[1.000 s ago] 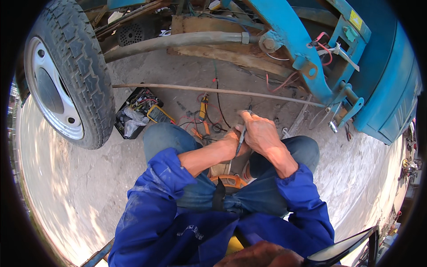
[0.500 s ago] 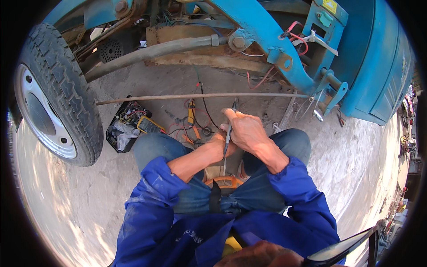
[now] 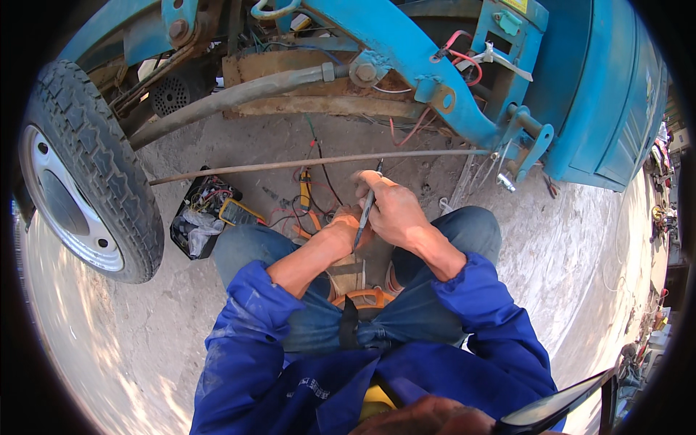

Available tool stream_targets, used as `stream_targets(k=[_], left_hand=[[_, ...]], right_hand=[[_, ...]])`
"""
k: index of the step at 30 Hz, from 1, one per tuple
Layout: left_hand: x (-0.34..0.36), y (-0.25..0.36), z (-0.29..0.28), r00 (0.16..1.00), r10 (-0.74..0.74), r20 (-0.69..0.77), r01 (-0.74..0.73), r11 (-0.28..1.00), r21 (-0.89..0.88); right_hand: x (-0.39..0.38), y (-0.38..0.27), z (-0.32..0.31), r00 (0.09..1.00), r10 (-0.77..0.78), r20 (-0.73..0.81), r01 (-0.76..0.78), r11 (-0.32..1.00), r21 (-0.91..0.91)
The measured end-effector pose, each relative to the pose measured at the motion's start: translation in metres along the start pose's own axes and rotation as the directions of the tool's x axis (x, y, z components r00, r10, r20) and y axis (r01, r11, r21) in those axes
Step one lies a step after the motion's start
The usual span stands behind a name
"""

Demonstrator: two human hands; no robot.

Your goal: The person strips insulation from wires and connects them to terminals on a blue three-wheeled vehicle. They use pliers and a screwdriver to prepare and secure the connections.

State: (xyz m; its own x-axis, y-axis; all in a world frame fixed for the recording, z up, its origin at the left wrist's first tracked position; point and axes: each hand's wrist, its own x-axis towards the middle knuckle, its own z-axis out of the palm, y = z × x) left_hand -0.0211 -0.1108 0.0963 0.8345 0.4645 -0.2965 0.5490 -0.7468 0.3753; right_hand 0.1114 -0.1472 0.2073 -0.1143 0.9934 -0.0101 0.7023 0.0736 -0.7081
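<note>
My right hand (image 3: 397,212) is closed around a slim, dark, pen-like tool (image 3: 365,211), held at a slant with its thin tip pointing down toward my lap. Close beside it, my left hand (image 3: 346,230) is curled near the tool's lower part. Its fingers are mostly hidden, so what they grip cannot be made out. Both hands are above the ground between my bent knees. Just beyond them lie a yellow-and-black handheld tool (image 3: 305,190), some orange handles (image 3: 313,220) and loose dark and red wires.
A black box (image 3: 181,235) of wires stands left, with a yellow meter (image 3: 239,212) at its edge. A tyre (image 3: 101,170) rises farther left. A thin rod (image 3: 275,167) crosses ahead, below a blue metal frame (image 3: 406,54). A blue body panel (image 3: 602,94) is at right.
The tool has tilted and its tip has shifted slightly left and up, still in my right hand. The view has shifted a little, so the vehicle sits farther left.
</note>
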Motion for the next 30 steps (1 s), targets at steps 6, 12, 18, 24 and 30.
stream_targets(k=[6,12,18,24,30], left_hand=[[-0.011,0.002,-0.031,0.995,-0.098,0.016,0.099,0.994,-0.050],[-0.044,0.002,-0.038,0.992,-0.084,-0.097,0.075,0.993,-0.093],[-0.064,-0.003,-0.041,0.989,-0.147,-0.018,0.146,0.989,-0.036],[-0.085,-0.017,-0.031,0.977,-0.164,-0.140,0.164,0.986,-0.011],[-0.097,-0.027,-0.048,0.894,-0.233,-0.383,0.264,0.964,0.031]], right_hand=[[-0.002,0.000,-0.011,0.997,0.055,0.056,-0.070,0.949,0.308],[-0.005,-0.004,-0.019,0.978,0.111,0.178,-0.197,0.782,0.592],[-0.008,0.006,-0.012,0.984,0.095,0.151,-0.158,0.858,0.489],[-0.013,-0.001,-0.004,0.992,-0.028,0.126,0.013,0.994,0.113],[-0.014,-0.012,0.001,0.991,0.108,0.080,-0.115,0.990,0.079]])
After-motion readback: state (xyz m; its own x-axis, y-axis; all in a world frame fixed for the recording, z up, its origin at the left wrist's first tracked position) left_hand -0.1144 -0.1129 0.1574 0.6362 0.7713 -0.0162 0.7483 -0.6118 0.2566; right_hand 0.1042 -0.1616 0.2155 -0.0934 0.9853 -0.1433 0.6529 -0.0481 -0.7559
